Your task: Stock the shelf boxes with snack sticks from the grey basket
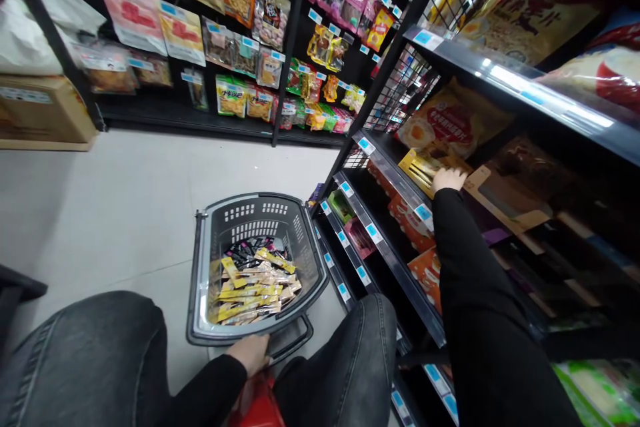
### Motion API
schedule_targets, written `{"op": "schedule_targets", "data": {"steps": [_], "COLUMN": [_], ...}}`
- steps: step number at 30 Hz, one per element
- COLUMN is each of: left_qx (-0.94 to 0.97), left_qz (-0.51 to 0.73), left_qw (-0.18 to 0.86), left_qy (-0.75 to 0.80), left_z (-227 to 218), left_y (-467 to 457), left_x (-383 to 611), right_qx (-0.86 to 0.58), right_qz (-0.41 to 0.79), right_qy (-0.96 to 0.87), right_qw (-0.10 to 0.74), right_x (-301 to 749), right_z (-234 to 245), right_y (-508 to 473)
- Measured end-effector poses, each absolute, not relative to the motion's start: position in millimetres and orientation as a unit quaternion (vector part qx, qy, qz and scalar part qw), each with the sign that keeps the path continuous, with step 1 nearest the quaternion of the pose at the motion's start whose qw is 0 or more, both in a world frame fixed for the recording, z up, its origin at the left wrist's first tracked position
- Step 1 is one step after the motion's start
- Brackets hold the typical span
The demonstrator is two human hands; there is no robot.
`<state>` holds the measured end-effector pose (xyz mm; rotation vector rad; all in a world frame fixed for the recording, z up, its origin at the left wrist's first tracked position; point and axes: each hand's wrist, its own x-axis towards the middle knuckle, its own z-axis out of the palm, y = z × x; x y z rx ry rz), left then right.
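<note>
A grey shopping basket (200, 267) stands on the floor between my knees. Inside it lie many stick sachets: yellow and cream ones (255, 290) in front, dark ones (250, 252) behind. My left hand (251, 352) is closed at the near side of the basket, around its dark handle (295, 345). On the shelf to the right, my right hand (449, 180) reaches to an open yellow box (415, 170) of slim yellow sticks. Its fingers are bent downward at the box, and their tips are hidden. A brown open carton (505, 203) sits just right of that hand.
Black shelving with a price-tagged edge (530, 90) rises at the right, above and below my right arm. Orange packets (413, 220) fill a lower tier. Hanging snack bags (270, 13) line the back rack. A cardboard box (45, 113) stands at the left. Something red (257, 403) lies below my left hand.
</note>
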<state>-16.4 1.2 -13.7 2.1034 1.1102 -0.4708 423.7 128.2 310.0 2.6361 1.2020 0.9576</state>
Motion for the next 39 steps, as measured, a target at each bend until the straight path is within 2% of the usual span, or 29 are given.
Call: {"op": "schedule_targets", "data": {"steps": [5,7,9,11,14,16,17,19,21,24,27,30,34,39], "left_qx": [0.811,0.812,0.803,0.754,0.524,0.345,0.284,0.249,0.291,0.410,0.510,0.540,0.540,0.557], "left_qz": [-0.177,-0.162,-0.100,0.018,0.190,0.244,0.279,0.300,0.284,0.179,0.109,0.105,0.122,0.150], "left_qw": [0.358,0.357,0.370,0.439,0.685,0.832,0.864,0.886,0.874,0.836,0.775,0.740,0.746,0.730], "left_qy": [0.427,0.433,0.456,0.489,0.470,0.360,0.308,0.250,0.265,0.317,0.357,0.386,0.370,0.368], "left_z": [-19.4,-20.2,-16.6,-7.2,14.4,26.5,30.4,33.3,31.6,25.5,20.2,18.3,20.2,23.1], "left_y": [0.3,2.7,7.2,12.1,16.6,17.7,17.9,16.8,13.7,6.7,1.9,0.9,2.0,3.2], "left_x": [-16.9,-14.9,-11.3,-7.6,-5.7,-7.3,-8.6,-11.7,-13.5,-11.1,-4.5,0.0,0.4,-2.1], "right_qx": [0.787,0.786,0.777,0.756,0.714,0.687,0.678,0.664,0.665,0.687,0.681,0.630,0.583,0.580], "right_qz": [0.401,0.403,0.368,0.240,-0.078,-0.266,-0.343,-0.463,-0.521,-0.540,-0.570,-0.586,-0.556,-0.547], "right_qy": [0.466,0.446,0.439,0.472,0.499,0.479,0.462,0.420,0.367,0.285,0.264,0.324,0.395,0.427], "right_qw": [-0.055,-0.142,-0.263,-0.384,-0.485,-0.478,-0.458,-0.410,-0.390,-0.393,-0.376,-0.393,-0.441,-0.427], "right_x": [406.3,390.7,368.9,341.5,295.1,266.3,253.8,233.7,220.4,212.6,215.1,221.2,229.1,241.7], "right_z": [334.2,340.9,333.0,305.8,236.8,184.1,158.4,111.4,72.5,33.9,19.0,20.2,25.2,21.9], "right_y": [104.3,81.6,51.4,19.4,-19.8,-36.7,-42.7,-51.0,-56.0,-59.3,-58.8,-57.8,-58.8,-61.8]}}
